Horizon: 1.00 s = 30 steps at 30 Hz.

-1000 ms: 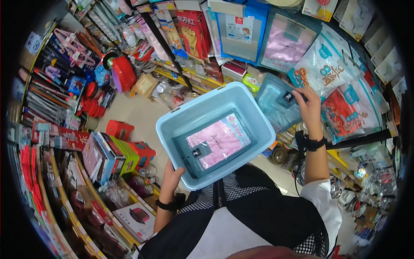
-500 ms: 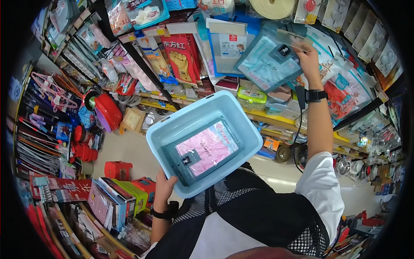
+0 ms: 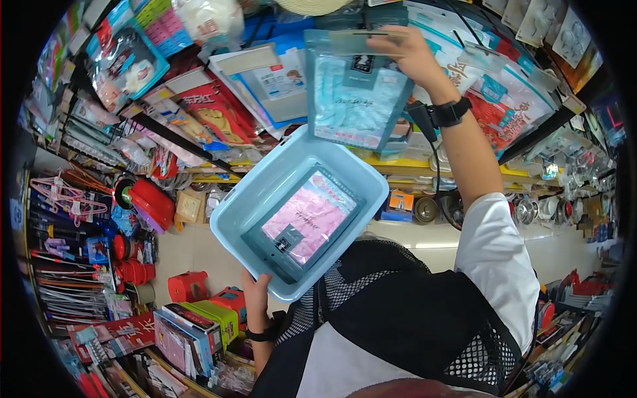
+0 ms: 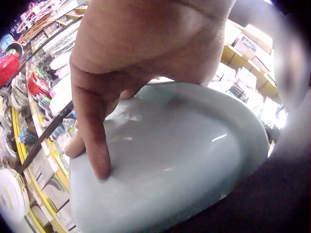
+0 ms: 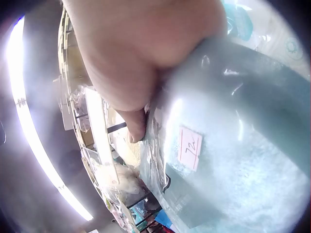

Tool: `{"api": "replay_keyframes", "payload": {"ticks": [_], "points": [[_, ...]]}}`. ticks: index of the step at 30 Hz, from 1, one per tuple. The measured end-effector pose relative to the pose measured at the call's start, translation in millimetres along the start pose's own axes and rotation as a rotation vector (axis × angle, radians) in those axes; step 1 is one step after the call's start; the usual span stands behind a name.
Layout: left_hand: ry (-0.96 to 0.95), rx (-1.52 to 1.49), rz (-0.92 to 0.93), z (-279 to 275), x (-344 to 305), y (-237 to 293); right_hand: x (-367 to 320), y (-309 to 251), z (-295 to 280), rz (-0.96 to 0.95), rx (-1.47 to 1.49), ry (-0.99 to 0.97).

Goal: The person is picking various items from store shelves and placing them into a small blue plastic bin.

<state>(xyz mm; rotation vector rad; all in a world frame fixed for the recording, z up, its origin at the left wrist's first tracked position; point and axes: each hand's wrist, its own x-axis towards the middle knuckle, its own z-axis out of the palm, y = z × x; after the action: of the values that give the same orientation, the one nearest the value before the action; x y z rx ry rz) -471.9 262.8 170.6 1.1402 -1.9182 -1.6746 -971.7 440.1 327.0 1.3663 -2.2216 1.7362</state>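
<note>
My left hand (image 3: 255,292) grips the near-left corner of a light blue plastic basin (image 3: 272,176), thumb on its rim. In the left wrist view, the fingers (image 4: 99,158) spread over the basin's smooth outer wall. Inside the basin lies a flat package with a pink towel-like cloth (image 3: 308,219). Up at the display, my right hand (image 3: 415,60) pinches the top edge of a similar package of turquoise cloth (image 3: 355,103), beside a clear tag holder. It hangs upright just beyond the basin's far rim. A handwritten price sticker (image 5: 189,148) shows on it in the right wrist view.
Hanging packs fill the display, among them a red glove pack (image 3: 215,109), a blue cleaning-cloth pack (image 3: 279,79) and bagged goods (image 3: 501,99). Yellow-edged shelves (image 3: 424,168) run below. Red stools (image 3: 188,286) and boxed goods (image 3: 182,338) stand at the left.
My right hand has raised the turquoise package from beside the basin to the hanging display and then moved it left. The view has turned, and my left hand keeps holding the basin.
</note>
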Motion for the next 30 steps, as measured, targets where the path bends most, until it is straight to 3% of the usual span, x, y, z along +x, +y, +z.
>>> {"api": "replay_keyframes", "payload": {"ticks": [3, 7, 9, 11, 13, 15, 18, 20, 21, 23, 26, 27, 30], "points": [[0.060, -0.064, -0.062, 25, -9, 10, 9, 9, -10, 0.098, 0.124, -0.105], [0.071, -0.088, -0.049, 46, -15, 7, 19, 37, -19, -0.072, 0.208, -0.159], [0.072, -0.102, -0.045, 53, -19, 6, 29, 37, -18, -0.058, 0.031, -0.109], [0.067, -0.097, -0.048, 69, -21, 14, 45, 50, -19, -0.594, -0.641, 0.244], [0.085, -0.089, -0.064, 77, -30, 15, 55, 61, -20, -0.587, -0.688, 0.210], [0.075, -0.025, -0.096, 78, -35, 14, 60, 64, -15, -0.706, -0.820, 0.432], [0.086, -0.052, -0.074, 82, -40, 4, 40, 34, -13, -0.620, -0.799, 0.443], [0.065, -0.075, -0.048, 79, -47, 0, 11, 17, -3, -0.640, -0.764, 0.578], [0.054, -0.091, -0.041, 78, -46, 1, 6, 32, -5, -0.764, -0.781, 0.617], [0.036, -0.047, -0.064, 67, -50, -3, -46, 35, 21, -0.601, -0.622, 0.433], [-0.022, -0.015, 0.018, 59, -47, -2, -117, 28, 62, -0.172, -0.344, -0.168], [-0.013, -0.022, 0.007, 54, -49, 2, -135, 24, 73, -0.182, -0.275, -0.402], [-0.065, 0.023, 0.115, 38, -54, 1, -176, 4, 119, -0.359, -0.251, -0.841]]}}
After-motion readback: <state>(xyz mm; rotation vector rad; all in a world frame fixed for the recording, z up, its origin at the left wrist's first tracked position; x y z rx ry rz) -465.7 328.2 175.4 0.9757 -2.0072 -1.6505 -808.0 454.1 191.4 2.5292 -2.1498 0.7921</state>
